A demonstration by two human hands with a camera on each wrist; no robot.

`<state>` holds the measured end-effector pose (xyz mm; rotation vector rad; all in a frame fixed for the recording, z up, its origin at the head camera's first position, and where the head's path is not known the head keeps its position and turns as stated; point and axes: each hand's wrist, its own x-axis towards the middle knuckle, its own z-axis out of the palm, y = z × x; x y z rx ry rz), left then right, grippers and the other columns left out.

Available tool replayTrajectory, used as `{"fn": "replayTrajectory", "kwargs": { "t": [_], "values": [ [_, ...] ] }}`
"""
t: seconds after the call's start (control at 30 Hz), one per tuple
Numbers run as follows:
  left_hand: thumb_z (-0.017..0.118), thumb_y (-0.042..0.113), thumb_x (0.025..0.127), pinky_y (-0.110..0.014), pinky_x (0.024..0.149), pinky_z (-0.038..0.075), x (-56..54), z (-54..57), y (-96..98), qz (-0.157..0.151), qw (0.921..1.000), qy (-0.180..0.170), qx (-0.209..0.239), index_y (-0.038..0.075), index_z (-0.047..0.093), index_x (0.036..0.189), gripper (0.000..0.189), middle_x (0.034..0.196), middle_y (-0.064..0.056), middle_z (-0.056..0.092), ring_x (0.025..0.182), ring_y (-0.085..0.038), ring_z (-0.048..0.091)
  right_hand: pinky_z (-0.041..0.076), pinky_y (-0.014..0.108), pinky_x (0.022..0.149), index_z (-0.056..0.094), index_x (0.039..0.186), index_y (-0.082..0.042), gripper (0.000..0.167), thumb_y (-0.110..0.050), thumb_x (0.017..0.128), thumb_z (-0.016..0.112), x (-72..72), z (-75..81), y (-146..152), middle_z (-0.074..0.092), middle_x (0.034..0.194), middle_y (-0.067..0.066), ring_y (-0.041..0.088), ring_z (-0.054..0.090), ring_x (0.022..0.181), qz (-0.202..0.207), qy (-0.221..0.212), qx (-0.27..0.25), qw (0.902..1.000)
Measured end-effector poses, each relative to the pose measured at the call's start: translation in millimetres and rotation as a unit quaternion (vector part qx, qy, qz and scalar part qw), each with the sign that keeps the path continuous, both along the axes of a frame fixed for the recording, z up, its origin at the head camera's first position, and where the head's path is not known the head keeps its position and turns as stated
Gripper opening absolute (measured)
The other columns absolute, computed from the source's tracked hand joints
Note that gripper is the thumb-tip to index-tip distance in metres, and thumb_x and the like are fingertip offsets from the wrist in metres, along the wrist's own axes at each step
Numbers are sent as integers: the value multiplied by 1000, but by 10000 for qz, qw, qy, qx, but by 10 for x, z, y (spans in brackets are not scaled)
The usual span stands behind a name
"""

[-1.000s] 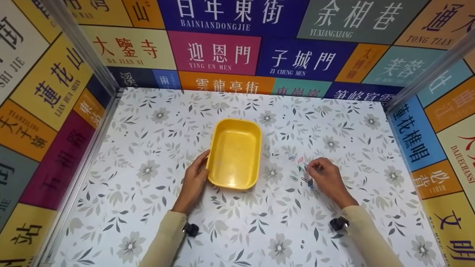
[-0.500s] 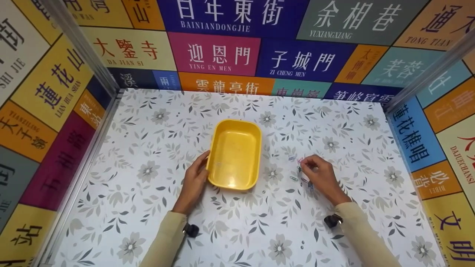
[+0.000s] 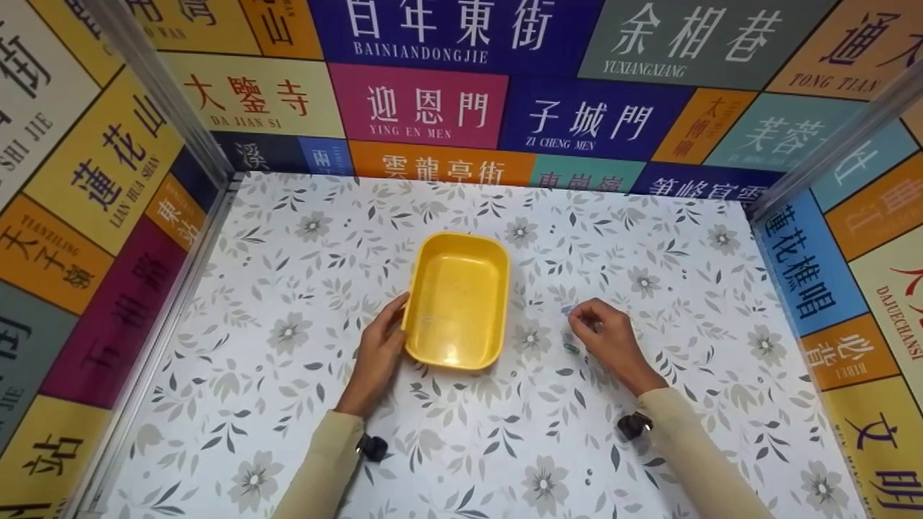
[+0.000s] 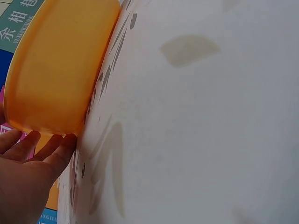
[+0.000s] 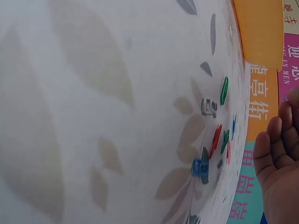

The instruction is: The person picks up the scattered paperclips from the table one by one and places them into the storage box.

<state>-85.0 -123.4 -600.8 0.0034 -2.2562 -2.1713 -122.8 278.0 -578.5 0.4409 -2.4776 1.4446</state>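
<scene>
The left hand (image 3: 378,339) rests its fingertips against the outer left wall of a yellow plastic bin (image 3: 461,317); in the left wrist view, relaxed fingers (image 4: 60,151) touch the bin's side. Right of the bin, the right hand (image 3: 609,331) is low over the table with thumb and forefinger together. A thin bluish bit of a paper clip (image 5: 287,98) shows at its fingertips in the right wrist view. Below that hand lie a green paper clip (image 5: 224,91), a red paper clip (image 5: 215,141), and small blue (image 5: 200,168) and white clips (image 5: 209,107).
The table is covered with a white floral cloth (image 3: 433,447). Panels with coloured street-name signs (image 3: 425,104) enclose its back and both sides. Both wrists wear dark cameras. Faint small marks show inside the bin.
The right hand has moved leftward across the scattered clips, towards the bin, with its fingertips kept together. The left hand and the bin have stayed in place.
</scene>
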Motion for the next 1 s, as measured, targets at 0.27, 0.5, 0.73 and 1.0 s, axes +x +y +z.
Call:
{"fn": "replayTrajectory", "kwargs": {
  "t": [0.27,0.5,0.73,1.0],
  "values": [
    [54,4,109,-45,127,41,-1,10,5,28,10000,-32,-11,19,53,165,57,163,-8,58,149,-23,55,44,15,68,71,96,4,8,12,97,72,18,94,-144,68,85,15,13,60,78,309,-6,30,9995],
    [51,1,108,-43,128,41,8,4,5,-41,10000,74,16,16,50,166,60,165,-7,55,151,-24,53,46,17,70,73,97,-5,14,9,98,74,-66,-60,-139,70,88,9,13,60,81,303,-380,48,9988],
    [51,0,108,-43,129,40,12,-1,2,-21,10000,80,31,18,51,165,60,165,-4,55,151,-23,53,48,15,73,75,94,-6,14,8,96,78,-123,-63,-225,71,86,4,13,63,82,401,-173,97,9990],
    [51,2,109,-45,128,40,10,6,5,-30,10000,70,47,18,51,166,59,165,-5,55,151,-24,53,51,16,76,75,93,-7,17,9,95,78,-142,-50,-300,72,88,1,14,64,83,523,-187,21,9985]
  ]
}}
